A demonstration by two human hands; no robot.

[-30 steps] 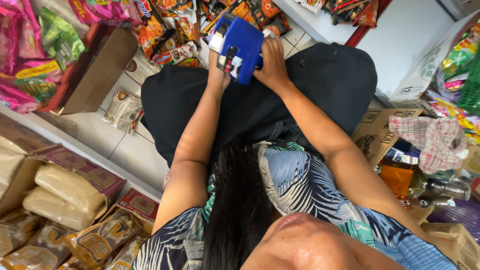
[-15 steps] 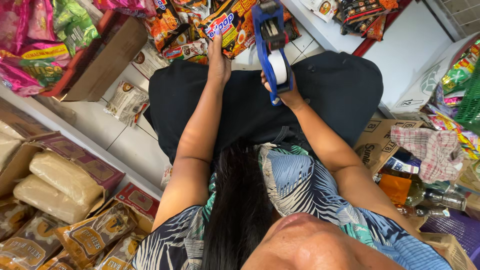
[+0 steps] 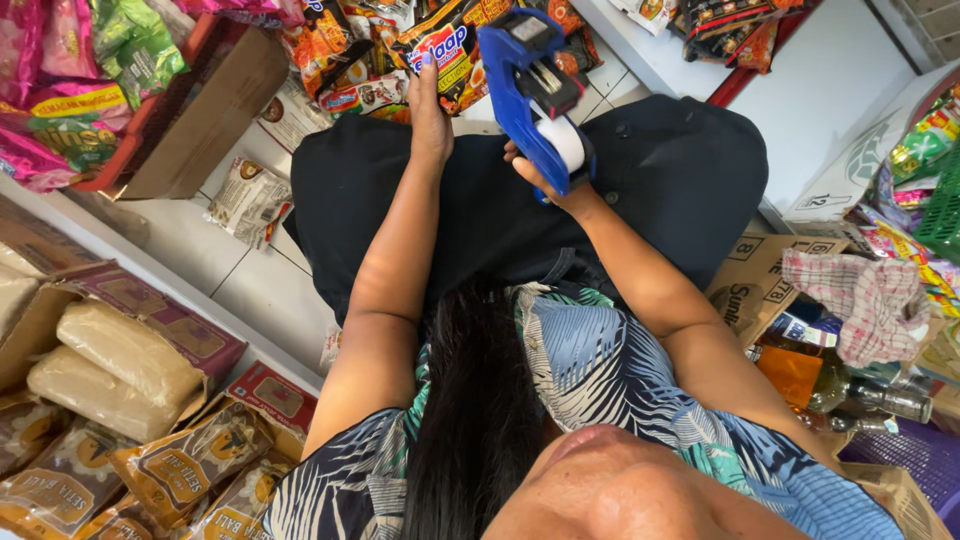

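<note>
- head view: i see the right hand (image 3: pixel 548 180) wrapped around the handle of a blue plastic price-label gun with a white label roll (image 3: pixel 532 90), fingers curled tight on it.
- the gun is raised above the lap in black trousers (image 3: pixel 640 170), tilted, with its roll end nearest the wrist.
- the left hand (image 3: pixel 430 115) reaches forward with fingers stretched out, its fingertips touching an orange-and-black noodle packet (image 3: pixel 455 50) in the pile ahead; it grips nothing that i can make out.
- a brown cardboard box (image 3: pixel 195 125) sits open to the left of the lap on the white tiled floor (image 3: pixel 255 285).
- a checked cloth (image 3: pixel 865 295) lies on cartons to the right.
</note>
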